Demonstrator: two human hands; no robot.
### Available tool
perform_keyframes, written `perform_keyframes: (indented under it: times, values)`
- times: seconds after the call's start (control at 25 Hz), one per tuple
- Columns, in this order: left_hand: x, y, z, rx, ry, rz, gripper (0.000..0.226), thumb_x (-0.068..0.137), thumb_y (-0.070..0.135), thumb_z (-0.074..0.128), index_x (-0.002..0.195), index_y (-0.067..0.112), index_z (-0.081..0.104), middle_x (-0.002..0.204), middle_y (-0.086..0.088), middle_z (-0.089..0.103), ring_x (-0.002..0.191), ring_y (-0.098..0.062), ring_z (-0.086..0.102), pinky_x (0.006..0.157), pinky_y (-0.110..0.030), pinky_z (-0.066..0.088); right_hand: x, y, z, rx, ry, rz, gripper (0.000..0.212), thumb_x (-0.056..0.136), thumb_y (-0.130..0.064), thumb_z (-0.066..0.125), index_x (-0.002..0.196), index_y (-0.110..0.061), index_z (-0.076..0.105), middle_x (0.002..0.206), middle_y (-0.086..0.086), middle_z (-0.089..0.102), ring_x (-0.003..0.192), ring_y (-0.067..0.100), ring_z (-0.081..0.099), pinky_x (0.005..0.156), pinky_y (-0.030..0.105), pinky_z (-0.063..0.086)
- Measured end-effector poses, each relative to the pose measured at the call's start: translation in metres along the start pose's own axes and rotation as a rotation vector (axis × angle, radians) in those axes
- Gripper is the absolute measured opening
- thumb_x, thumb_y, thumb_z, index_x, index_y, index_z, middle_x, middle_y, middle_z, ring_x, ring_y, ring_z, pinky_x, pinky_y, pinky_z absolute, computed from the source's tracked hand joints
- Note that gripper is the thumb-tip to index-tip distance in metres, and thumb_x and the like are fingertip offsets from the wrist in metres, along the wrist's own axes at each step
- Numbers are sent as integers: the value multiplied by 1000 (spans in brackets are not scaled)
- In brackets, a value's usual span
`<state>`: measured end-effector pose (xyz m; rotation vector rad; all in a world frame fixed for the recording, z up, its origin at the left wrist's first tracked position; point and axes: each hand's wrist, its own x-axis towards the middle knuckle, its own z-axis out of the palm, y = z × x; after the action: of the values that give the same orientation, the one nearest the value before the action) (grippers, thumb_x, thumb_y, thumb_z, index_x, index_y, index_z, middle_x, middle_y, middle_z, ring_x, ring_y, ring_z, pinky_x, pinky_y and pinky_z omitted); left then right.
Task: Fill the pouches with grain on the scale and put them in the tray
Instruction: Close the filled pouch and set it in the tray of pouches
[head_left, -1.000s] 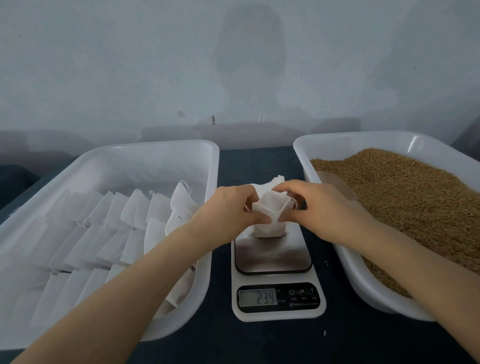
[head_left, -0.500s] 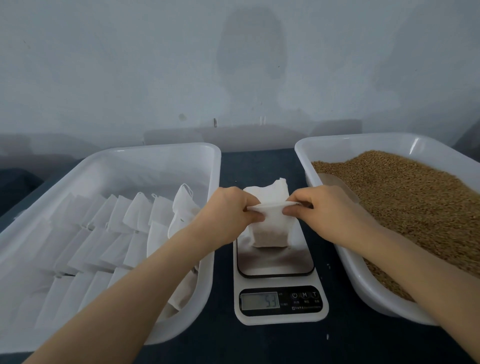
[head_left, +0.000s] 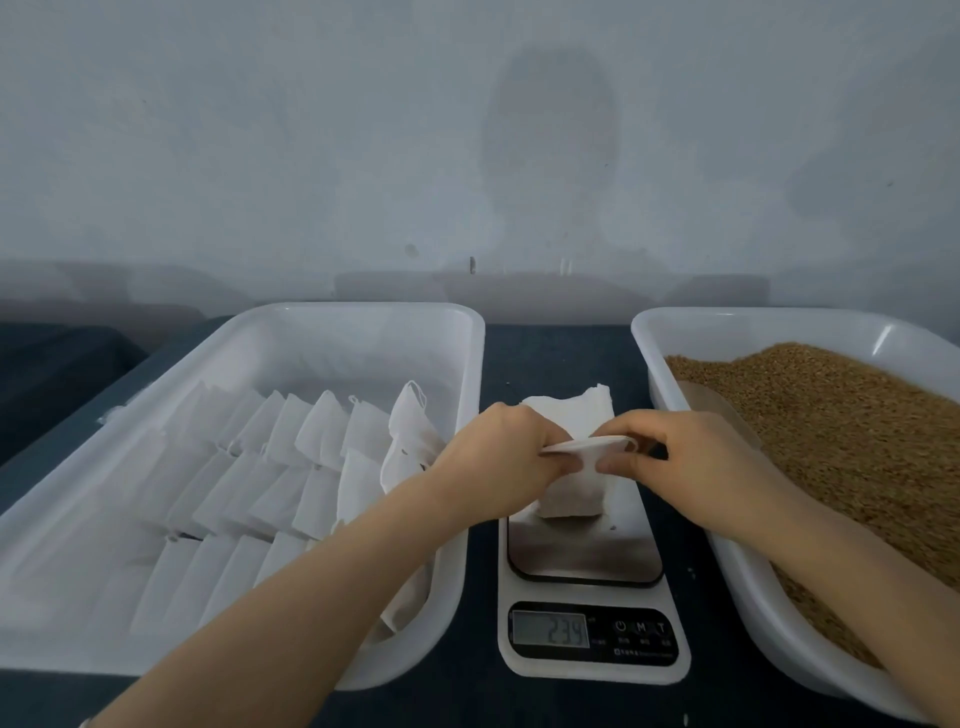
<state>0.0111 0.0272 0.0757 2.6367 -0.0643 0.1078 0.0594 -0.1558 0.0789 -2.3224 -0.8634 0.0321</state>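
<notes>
The desk (head_left: 561, 358) carries three units. All positions below are referenced to the scale (head_left: 587, 551), which sits at the centre front.

Left of the scale, just beside it, stands the tray (head_left: 363, 312). It holds white pouches (head_left: 270, 467) laid in overlapping rows. The row ends reach the tray wall nearest the scale, which keeps the transfer path short.

Right of the scale stands the bin (head_left: 753, 314), loaded with grain (head_left: 831, 426) heaped towards its far side. A translucent scoop (head_left: 722, 415) appears to lie at the grain edge closest to the scale; its outline is faint.

Both hands work directly above the scale platform. The left hand (head_left: 498, 462) enters from the scale's left and the right hand (head_left: 696, 462) from its right. In each, the thumb and curled fingers (head_left: 618, 457) pinch one end of the mouth of the pouch (head_left: 569, 493), so the rim is drawn flat and taut between them. This grip most likely serves to close the mouth after filling.

The pouch stands upright on the far half of the platform, base in contact with it. Its lower part looks full, so the weight is carried by the scale and not by the hands.

The display (head_left: 550, 629), on the scale's near edge, shows digits that read as 239.

The step in hand is judged to be closure. A loose rim risks spilling grain on the way to the tray.
</notes>
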Motion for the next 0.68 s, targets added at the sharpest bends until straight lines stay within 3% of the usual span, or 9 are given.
perform_keyframes:
  times: [0.12, 0.2, 0.28, 0.36, 0.44, 0.52, 0.68]
  values:
    - [-1, -2, -2, -88, 2, -7, 46, 92, 32, 60, 50, 13, 50, 42, 8, 40, 45, -11, 35, 42, -10, 30, 3, 5, 2, -83, 11, 6, 11, 85, -34, 66, 83, -23, 68, 69, -4, 64, 66, 3, 55, 59, 6, 39]
    - [-1, -2, -12, -204, 38, -54, 40, 89, 30, 63, 58, 5, 57, 48, 1, 49, 46, -9, 42, 48, -15, 38, 4, 7, 0, -74, 95, 22, 11, 87, -32, 64, 82, -22, 66, 73, -7, 65, 63, 2, 56, 59, 4, 39]
    - [0, -7, -34, -408, 199, -159, 33, 85, 28, 66, 61, 7, 63, 55, -8, 62, 54, -16, 61, 60, -27, 53, 4, 5, -3, -46, 187, 29, 7, 88, -28, 63, 94, -27, 68, 82, -13, 67, 72, -6, 57, 61, 4, 39]
    - [3, -21, -61, -580, 463, -281, 24, 84, 23, 66, 64, 10, 67, 57, -4, 66, 58, -21, 69, 63, -31, 57, 5, 7, -4, -36, 232, 36, 15, 90, -25, 62, 103, -27, 67, 87, -12, 69, 79, -6, 59, 61, 6, 39]
    - [5, -38, -78, -538, 630, -379, 17, 87, 20, 59, 75, 12, 69, 67, -3, 70, 57, -19, 70, 64, -32, 60, 5, 7, -4, -35, 247, 48, 17, 91, -24, 59, 106, -25, 66, 86, -12, 69, 79, -6, 59, 62, 7, 37]
    - [8, -50, -77, -418, 611, -459, 20, 89, 15, 51, 86, 5, 68, 75, -11, 71, 61, -23, 71, 68, -40, 61, 5, 8, -3, -40, 254, 57, 18, 92, -25, 57, 108, -25, 65, 86, -12, 69, 78, -4, 60, 61, 8, 37]
    - [15, -67, -54, -270, 294, -627, 20, 94, 10, 44, 96, -3, 59, 78, -17, 69, 65, -28, 71, 72, -40, 60, 6, 9, -4, -37, 259, 72, 17, 93, -24, 56, 108, -24, 65, 85, -13, 69, 78, -2, 61, 61, 8, 38]
